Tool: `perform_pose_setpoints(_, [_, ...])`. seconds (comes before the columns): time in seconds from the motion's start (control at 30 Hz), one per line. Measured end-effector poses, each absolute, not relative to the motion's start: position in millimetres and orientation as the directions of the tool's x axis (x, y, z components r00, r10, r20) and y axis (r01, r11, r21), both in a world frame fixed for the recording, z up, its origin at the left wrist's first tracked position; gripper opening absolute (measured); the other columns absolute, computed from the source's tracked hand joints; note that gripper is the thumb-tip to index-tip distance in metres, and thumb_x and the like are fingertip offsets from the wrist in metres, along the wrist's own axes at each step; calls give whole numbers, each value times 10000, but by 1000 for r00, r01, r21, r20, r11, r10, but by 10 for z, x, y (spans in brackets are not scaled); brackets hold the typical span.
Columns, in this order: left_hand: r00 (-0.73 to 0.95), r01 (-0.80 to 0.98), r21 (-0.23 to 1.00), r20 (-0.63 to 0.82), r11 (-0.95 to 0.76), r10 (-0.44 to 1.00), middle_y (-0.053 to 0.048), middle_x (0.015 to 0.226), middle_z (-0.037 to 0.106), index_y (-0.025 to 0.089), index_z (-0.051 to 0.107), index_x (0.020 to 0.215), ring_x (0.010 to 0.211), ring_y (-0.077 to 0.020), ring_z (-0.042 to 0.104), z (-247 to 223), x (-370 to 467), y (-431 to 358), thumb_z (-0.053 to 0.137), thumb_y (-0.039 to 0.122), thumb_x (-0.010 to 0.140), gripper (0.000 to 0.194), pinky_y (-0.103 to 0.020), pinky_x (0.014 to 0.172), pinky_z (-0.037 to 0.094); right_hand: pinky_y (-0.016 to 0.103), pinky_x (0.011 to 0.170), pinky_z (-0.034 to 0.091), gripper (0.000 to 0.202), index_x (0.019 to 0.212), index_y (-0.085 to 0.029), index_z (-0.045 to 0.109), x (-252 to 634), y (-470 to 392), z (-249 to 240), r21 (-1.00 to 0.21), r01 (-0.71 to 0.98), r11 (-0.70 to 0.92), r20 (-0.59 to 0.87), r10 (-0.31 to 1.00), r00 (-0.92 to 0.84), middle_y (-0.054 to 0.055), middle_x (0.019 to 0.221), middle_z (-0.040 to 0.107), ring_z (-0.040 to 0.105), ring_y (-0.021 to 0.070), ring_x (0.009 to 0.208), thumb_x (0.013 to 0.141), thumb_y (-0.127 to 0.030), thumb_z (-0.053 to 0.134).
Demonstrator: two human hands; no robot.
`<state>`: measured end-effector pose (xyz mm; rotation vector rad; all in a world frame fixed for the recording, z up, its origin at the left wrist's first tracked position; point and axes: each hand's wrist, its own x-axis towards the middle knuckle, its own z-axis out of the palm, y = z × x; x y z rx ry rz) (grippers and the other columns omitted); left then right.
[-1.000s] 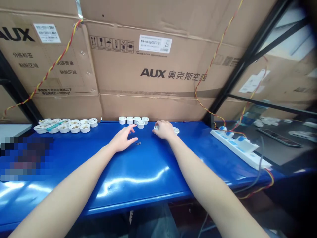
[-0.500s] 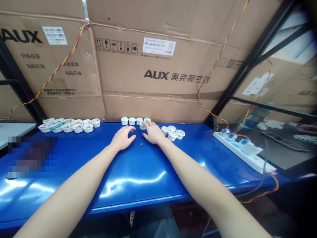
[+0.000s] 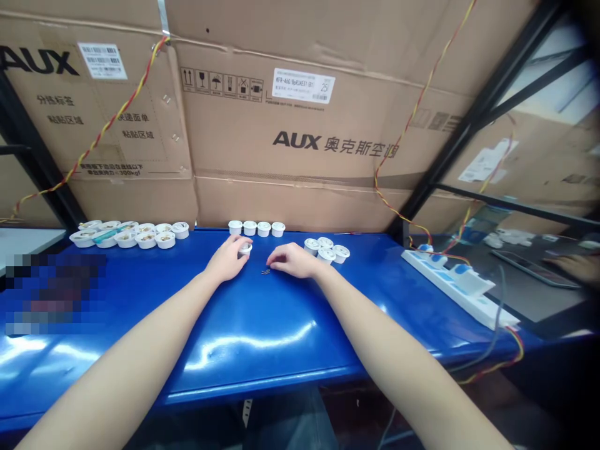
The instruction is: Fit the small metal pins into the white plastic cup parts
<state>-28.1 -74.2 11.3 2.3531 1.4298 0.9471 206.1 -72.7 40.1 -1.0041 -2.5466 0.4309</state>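
My left hand (image 3: 228,258) is closed round a small white round cup (image 3: 245,249) near the middle of the blue table. To its right, my right hand (image 3: 291,260) has thumb and fingertips together beside a few tiny dark metal pieces (image 3: 265,272) on the table; whether a piece is between the fingertips is too small to tell. Behind the hands stands a row of several white cups (image 3: 257,229). Just right of my right hand is a cluster of several more white cups (image 3: 326,250).
Several white cups with small contents (image 3: 146,239) stand at the back left, a teal strip lying across some. A white power strip (image 3: 459,287) with plugs lies at the right. Cardboard (image 3: 290,175) lines the back. A person's hand (image 3: 581,267) shows at the far right.
My left hand has closed on a white cup, which has come left and forward from under my right hand. The right hand has moved down to the tiny metal pieces, its fingers now pinched.
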Motion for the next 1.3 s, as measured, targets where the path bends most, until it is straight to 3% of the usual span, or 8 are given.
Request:
perform_pose_setpoints(0.4, [320, 723, 487, 393, -490, 862, -67, 1273, 579, 268, 589, 1208, 1157, -279, 579, 119, -261, -744, 560, 282, 834, 375, -432, 1035, 441, 254, 701, 459, 122, 844, -217, 748, 1954, -709, 291, -452, 692, 562, 208, 821, -531, -1, 824, 740, 658, 154, 753, 823, -222, 628])
perform_pose_setpoints(0.63, [330, 723, 478, 395, -499, 857, -68, 1274, 581, 265, 583, 1209, 1149, -283, 579, 117, -263, -737, 560, 278, 831, 379, -440, 1037, 437, 265, 767, 467, 154, 877, -229, 761, 1952, -716, 286, -448, 618, 646, 252, 755, -606, 7, 906, 742, 660, 158, 819, 852, -238, 610])
perform_pose_setpoints(1.3, [334, 748, 457, 368, -482, 868, -63, 1274, 579, 273, 565, 1226, 1158, -297, 572, 114, -256, -731, 553, 291, 830, 397, -444, 1019, 446, 246, 674, 425, 121, 860, -240, 761, 1877, -732, 280, -479, 648, 593, 213, 794, -569, -20, 793, 737, 629, 134, 702, 816, -278, 655])
